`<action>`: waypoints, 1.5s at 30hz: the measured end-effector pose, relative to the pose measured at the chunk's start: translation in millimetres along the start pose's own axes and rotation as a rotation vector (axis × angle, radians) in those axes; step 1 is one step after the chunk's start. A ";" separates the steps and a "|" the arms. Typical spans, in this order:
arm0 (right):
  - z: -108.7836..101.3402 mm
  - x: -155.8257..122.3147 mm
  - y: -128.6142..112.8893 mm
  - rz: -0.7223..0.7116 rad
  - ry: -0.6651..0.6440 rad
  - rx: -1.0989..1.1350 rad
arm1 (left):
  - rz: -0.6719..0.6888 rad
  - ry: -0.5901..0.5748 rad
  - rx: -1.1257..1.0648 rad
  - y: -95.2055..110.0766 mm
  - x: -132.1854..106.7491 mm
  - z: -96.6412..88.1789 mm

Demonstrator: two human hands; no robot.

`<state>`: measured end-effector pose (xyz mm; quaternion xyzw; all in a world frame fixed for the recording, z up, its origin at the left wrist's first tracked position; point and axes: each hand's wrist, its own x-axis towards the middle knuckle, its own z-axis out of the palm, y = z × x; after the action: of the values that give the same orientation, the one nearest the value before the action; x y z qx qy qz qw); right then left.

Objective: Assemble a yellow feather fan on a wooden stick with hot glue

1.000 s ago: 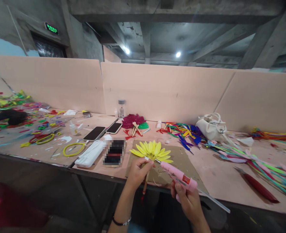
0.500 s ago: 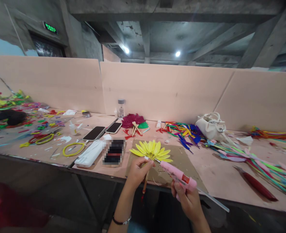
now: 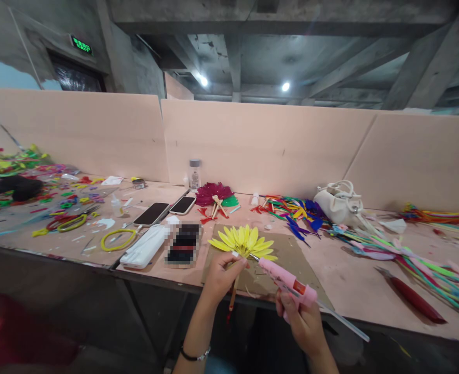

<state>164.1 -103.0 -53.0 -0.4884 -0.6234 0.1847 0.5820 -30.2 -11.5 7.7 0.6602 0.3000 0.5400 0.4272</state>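
A yellow fan of petal-like pieces (image 3: 245, 240) spreads over the brown cardboard (image 3: 299, 265) at the table's front edge. My left hand (image 3: 222, 278) pinches its base between thumb and fingers, and a thin wooden handle with a red end (image 3: 231, 301) hangs below. In my right hand (image 3: 301, 317) is a pink hot glue gun (image 3: 286, 279), fingers wrapped round its grip. The gun's metal nozzle points at the fan's base, close to my left fingertips; I cannot tell whether it touches. A clear glue stick (image 3: 346, 323) juts from the gun's back.
Left of the cardboard lie a pixelated phone-like thing (image 3: 183, 244), a white power bank (image 3: 144, 249) and phones (image 3: 151, 214). Behind stands a dark red fan (image 3: 214, 193). To the right are red-handled pliers (image 3: 416, 298), coloured strips (image 3: 420, 262) and a white bag (image 3: 338, 201).
The glue gun has shifted very slightly right and down, its nozzle still by the fan's base. My left hand and the yellow fan stay practically still.
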 end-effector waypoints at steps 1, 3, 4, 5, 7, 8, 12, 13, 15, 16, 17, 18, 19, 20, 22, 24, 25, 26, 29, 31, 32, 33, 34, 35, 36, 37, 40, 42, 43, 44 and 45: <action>-0.1 0.5 -0.3 -0.005 0.001 0.000 | -0.002 0.001 -0.001 0.3 0.0 0.0; -0.1 1.5 -0.7 -0.024 0.002 0.005 | -0.012 0.004 0.000 1.2 -0.3 0.1; -0.1 1.8 -1.0 -0.033 0.003 0.007 | -0.018 0.005 0.000 1.8 -0.4 0.2; 0.0 2.0 -1.5 -0.035 0.003 0.007 | -0.023 0.006 -0.002 2.3 -0.6 0.3; 0.3 2.2 -3.8 -0.018 0.003 0.006 | -0.030 0.006 -0.007 2.9 -0.8 0.5; 0.4 2.2 -5.5 -0.003 0.001 0.008 | -0.032 0.005 -0.008 3.1 -0.9 0.5; 0.7 2.2 -13.5 0.039 -0.003 0.018 | -0.038 0.006 -0.004 2.9 -1.1 0.3; 0.7 2.2 -14.8 0.040 -0.002 0.018 | -0.038 0.009 -0.007 3.0 -1.2 0.3; 0.8 2.3 -15.6 0.043 0.004 0.015 | -0.040 0.013 -0.017 3.5 -1.4 0.3; 0.8 2.3 -15.2 0.045 0.007 0.014 | -0.039 0.013 -0.021 3.9 -1.4 0.3; 0.7 2.3 -14.2 0.046 0.010 0.013 | -0.038 0.012 -0.023 4.2 -1.4 0.3; 0.6 2.3 -12.9 0.046 0.010 0.012 | -0.037 0.011 -0.020 4.5 -1.4 0.3; 0.5 2.3 -11.4 0.043 0.006 0.013 | -0.034 0.010 -0.015 4.6 -1.4 0.2; 0.5 2.2 -10.0 0.039 0.001 0.015 | -0.031 0.009 -0.009 4.6 -1.4 0.2; 0.7 1.9 -7.5 0.033 -0.002 0.021 | -0.028 0.009 -0.001 3.9 -1.6 0.0; 1.5 1.3 -6.0 0.043 0.015 0.032 | -0.027 0.011 0.001 3.0 -2.1 -0.3; 2.0 1.0 -5.5 0.052 0.027 0.039 | -0.025 0.014 0.003 2.5 -2.5 -0.5; 2.4 0.8 -5.2 0.060 0.035 0.047 | -0.023 0.017 0.006 2.2 -2.7 -0.6; 2.3 1.2 -3.8 0.048 0.025 0.051 | -0.028 0.005 0.021 1.5 -3.0 -0.9; 0.8 1.9 -2.5 0.043 0.018 0.043 | -0.044 0.000 0.018 0.8 -2.6 -0.8; -0.3 2.1 -1.7 0.044 0.011 0.041 | -0.055 0.003 0.007 0.4 -2.3 -0.6; -1.4 2.1 -1.0 0.047 0.003 0.041 | -0.066 0.012 -0.009 -0.1 -2.0 -0.5; -2.4 1.7 -0.4 0.050 -0.007 0.042 | -0.076 0.027 -0.024 -0.4 -1.6 -0.2; -3.1 1.1 0.0 0.054 -0.026 0.049 | -0.082 0.045 -0.029 -0.4 -1.3 0.1; -3.4 0.4 0.1 0.062 -0.042 0.069 | -0.082 0.061 -0.020 -0.2 -1.1 0.5; -3.3 -0.3 -0.2 0.075 -0.041 0.108 | -0.077 0.069 -0.001 0.4 -1.0 0.9; -3.5 0.1 -3.9 0.092 0.080 0.305 | -0.048 0.026 0.077 3.9 -0.7 2.5; -8.7 4.3 -7.2 0.098 0.234 0.340 | -0.041 -0.011 0.115 6.5 -0.7 3.4; -14.1 7.6 -8.5 0.122 0.308 0.259 | -0.040 -0.015 0.129 7.6 -0.7 3.7; -21.4 11.3 -9.3 0.174 0.375 0.105 | -0.039 -0.014 0.136 8.5 -0.8 3.8; -30.4 15.1 -9.4 0.242 0.417 -0.119 | -0.038 -0.011 0.134 9.3 -0.8 3.7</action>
<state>190.3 -105.1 -29.5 -0.6206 -0.4365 0.1109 0.6419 -27.4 -17.3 15.3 0.6845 0.3456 0.5067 0.3941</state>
